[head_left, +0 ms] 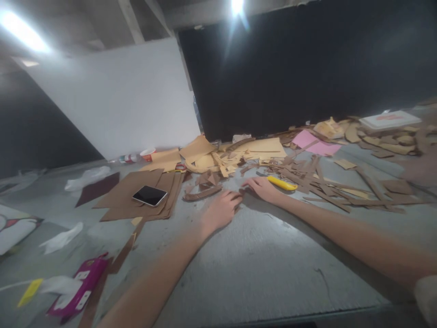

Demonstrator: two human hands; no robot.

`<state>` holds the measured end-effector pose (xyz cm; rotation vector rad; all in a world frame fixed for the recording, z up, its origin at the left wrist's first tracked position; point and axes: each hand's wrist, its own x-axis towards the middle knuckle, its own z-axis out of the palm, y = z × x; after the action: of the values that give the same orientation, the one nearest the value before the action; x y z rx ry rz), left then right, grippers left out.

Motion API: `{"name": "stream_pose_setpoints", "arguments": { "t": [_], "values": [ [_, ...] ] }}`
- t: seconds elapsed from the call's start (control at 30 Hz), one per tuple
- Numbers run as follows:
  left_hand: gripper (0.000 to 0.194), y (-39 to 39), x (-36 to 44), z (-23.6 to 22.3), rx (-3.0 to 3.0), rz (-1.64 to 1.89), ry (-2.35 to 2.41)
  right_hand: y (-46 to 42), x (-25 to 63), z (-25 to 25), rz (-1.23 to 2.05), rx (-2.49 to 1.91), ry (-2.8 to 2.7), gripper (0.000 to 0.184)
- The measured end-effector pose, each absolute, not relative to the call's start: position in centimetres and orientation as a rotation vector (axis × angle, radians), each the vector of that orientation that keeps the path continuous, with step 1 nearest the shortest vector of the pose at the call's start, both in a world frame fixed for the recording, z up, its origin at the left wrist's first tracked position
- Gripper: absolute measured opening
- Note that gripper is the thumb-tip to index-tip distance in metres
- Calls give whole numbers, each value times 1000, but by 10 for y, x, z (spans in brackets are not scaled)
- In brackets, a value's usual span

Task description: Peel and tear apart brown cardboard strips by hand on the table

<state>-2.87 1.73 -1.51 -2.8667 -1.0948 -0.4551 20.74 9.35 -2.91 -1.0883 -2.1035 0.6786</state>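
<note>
My left hand (pixel 221 210) rests low over the grey table with its fingers curled. A small dark brown bit shows at its fingertips, too blurred to name. My right hand (pixel 262 188) is close beside it, its fingers bent together and pointing left toward the left hand's fingertips. Whatever its fingers may hold is hidden. Just behind the right hand lies a yellow utility knife (pixel 282 183), apart from the fingers. Curved brown paper scraps (pixel 203 193) lie beyond my left hand.
A phone (pixel 150 195) lies on stacked brown sheets (pixel 118 193) at left. Brown strips (pixel 324 187) cover the right side, with a pink sheet (pixel 316 142) behind. Tan paper (pixel 200 149) and a paper cup (pixel 148 154) stand farther back. A magenta power strip (pixel 83 284) lies front left.
</note>
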Motion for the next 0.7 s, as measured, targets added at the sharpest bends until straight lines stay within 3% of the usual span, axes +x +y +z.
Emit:
{"name": "stream_pose_setpoints", "arguments": {
  "t": [0.33, 0.7],
  "values": [
    [41, 18, -29, -19, -2733, -476, -1281, 96, 205, -32, 597, -1024, -2189, 55],
    [41, 17, -30, -18, -2680, -422, -1330, 92, 206, -27, 474, -959, -2248, 42]
  ]
}}
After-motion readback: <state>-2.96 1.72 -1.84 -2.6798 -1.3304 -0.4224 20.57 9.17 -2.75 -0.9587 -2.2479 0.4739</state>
